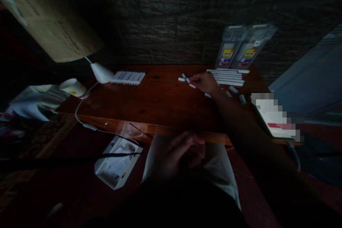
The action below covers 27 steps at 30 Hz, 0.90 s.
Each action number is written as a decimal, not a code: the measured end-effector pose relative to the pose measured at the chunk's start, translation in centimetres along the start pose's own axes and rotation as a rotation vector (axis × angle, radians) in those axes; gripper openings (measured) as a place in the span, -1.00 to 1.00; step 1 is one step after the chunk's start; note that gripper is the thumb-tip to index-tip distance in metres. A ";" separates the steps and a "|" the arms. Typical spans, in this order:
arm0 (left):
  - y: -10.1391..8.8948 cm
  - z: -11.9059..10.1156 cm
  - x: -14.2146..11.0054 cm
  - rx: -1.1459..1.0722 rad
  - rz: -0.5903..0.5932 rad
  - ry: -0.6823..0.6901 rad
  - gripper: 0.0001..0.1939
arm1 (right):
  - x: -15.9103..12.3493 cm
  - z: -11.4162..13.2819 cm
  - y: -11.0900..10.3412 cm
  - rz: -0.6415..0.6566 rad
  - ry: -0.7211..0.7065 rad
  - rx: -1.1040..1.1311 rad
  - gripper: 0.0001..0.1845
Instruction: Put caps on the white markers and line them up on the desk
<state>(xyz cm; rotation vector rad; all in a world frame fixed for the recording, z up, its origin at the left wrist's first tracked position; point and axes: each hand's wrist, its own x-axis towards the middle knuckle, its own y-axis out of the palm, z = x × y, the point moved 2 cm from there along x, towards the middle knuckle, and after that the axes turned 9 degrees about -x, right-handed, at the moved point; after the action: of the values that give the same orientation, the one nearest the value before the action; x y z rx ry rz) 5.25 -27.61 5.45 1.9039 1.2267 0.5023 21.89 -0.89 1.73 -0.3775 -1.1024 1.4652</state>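
My right hand reaches over the far part of the wooden desk, its fingertips closed on a small white marker cap. Close to those fingertips lie more loose caps, among them a teal-ended cap and a pink-ended cap. Behind the hand, a row of white markers lies side by side, partly covered by it. Low in front of the desk edge, above my lap, my left hand is curled with fingers together; dim light hides whatever may be inside it.
Further loose caps lie right of my forearm. Two clear plastic cases stand against the brick wall. A set of markers, a lamp and a paper cup are at left. A white box sits below the desk.
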 end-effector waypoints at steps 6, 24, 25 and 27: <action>0.3 -1.6 -0.5 0.328 -0.093 0.103 -0.67 | 0.0 0.0 -0.1 0.004 0.009 0.003 -0.90; -0.8 -1.2 0.6 0.064 0.042 0.036 -0.59 | -0.1 0.3 -0.5 0.027 -0.017 -0.054 -0.87; -0.8 -1.2 0.7 0.027 0.066 0.027 -0.60 | -0.1 0.3 -0.5 0.027 -0.017 -0.050 -0.87; -0.7 -1.3 0.9 -0.030 0.093 0.017 -0.59 | -0.1 0.2 -0.5 0.026 -0.017 -0.043 -0.87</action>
<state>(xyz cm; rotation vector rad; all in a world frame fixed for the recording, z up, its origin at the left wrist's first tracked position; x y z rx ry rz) 4.37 -26.14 5.64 1.9419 1.1391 0.5842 22.00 -1.17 2.17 -0.4109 -1.1479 1.4717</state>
